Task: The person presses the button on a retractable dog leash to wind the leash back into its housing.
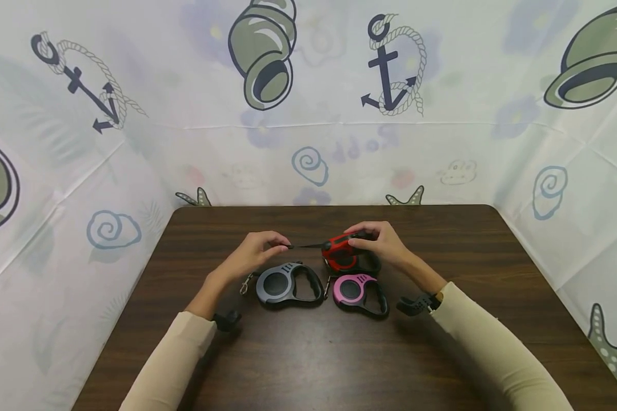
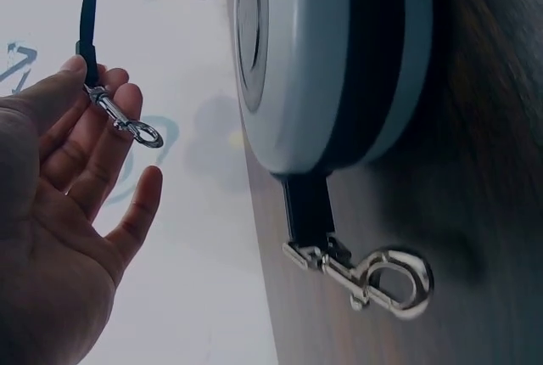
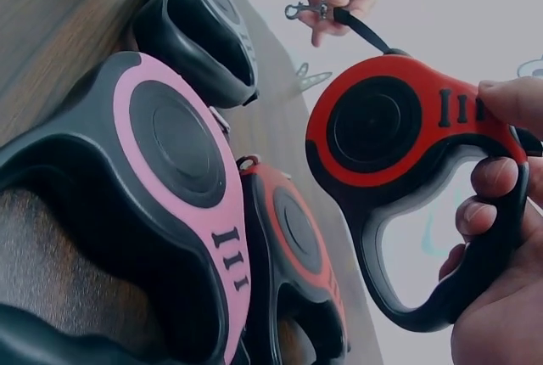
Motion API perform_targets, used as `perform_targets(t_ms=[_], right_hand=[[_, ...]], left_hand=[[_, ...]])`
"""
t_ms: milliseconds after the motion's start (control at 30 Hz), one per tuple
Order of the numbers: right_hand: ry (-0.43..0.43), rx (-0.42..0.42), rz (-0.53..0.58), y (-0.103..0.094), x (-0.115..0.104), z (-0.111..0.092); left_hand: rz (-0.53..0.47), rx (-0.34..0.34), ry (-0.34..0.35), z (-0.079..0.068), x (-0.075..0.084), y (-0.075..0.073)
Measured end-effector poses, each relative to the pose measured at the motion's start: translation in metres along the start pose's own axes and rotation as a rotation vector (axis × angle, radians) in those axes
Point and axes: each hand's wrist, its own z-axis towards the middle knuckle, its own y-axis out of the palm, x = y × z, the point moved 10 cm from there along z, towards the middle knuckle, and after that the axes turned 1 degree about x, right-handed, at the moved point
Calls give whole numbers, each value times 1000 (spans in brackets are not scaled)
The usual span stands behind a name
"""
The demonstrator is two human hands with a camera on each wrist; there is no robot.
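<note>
My right hand (image 1: 383, 242) grips the black handle of a red retractable dog leash (image 3: 373, 123), raised above the table. The left hand (image 1: 252, 254) pinches the end of its black strap (image 2: 89, 8), just above the metal clip (image 2: 123, 119). A short length of strap runs between the hands. Under the raised leash lies a second red leash (image 3: 297, 229), partly hidden in the head view. Nearer me are a pink leash (image 1: 349, 289) and, left of it, a grey leash (image 1: 276, 283) with its clip (image 2: 394, 284) pointing left.
The leashes lie on a dark wood-grain table (image 1: 288, 365). A printed white cloth (image 1: 329, 160) rises behind its far edge and along both sides. Black wrist straps with cameras sit at the left (image 1: 227, 321) and right cuffs.
</note>
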Motion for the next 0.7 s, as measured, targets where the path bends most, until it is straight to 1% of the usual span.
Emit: perform_targets(t_ms=[100,167,300,500,700], right_hand=[[3,-1,-17,3,-2,1],[3,-3,-23,5,-2,2],[-12,-10,-35,8,-3,5],[-39,-15,-39,15,-7,8],[-43,-22,-16,19,-4,10]], left_hand=[[-9,-5,13,3,3,3],[-11,-4,35,5,7,5],[-1,2,60,9,13,8],[-22,-23,37,13,16,15],[-58,-52,19,14,18,22]])
